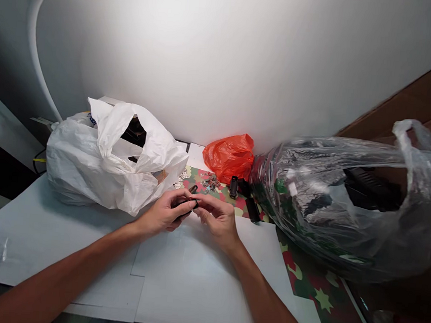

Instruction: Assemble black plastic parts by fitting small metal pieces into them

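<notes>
My left hand (168, 211) is closed around a small black plastic part (196, 204), its thumb on top. My right hand (218, 221) meets it from the right, with thumb and fingers pinched at the part's end. Whether a smaller piece sits between those right fingertips is too small to tell. Just beyond the left fingers shows a dark elongated piece (193, 189), partly hidden by them. Farther back lies a little heap of small metal bits (211, 183), with flat silvery pieces (180, 177) to its left.
A white plastic bag (83, 165) stands at the left, a red bag (229, 157) by the wall. At right bulges a large clear bag (319, 226) of dark items. Black casings (233, 186) lie near it. White sheets (190, 280) cover the table; a lamp (33, 30) leans in.
</notes>
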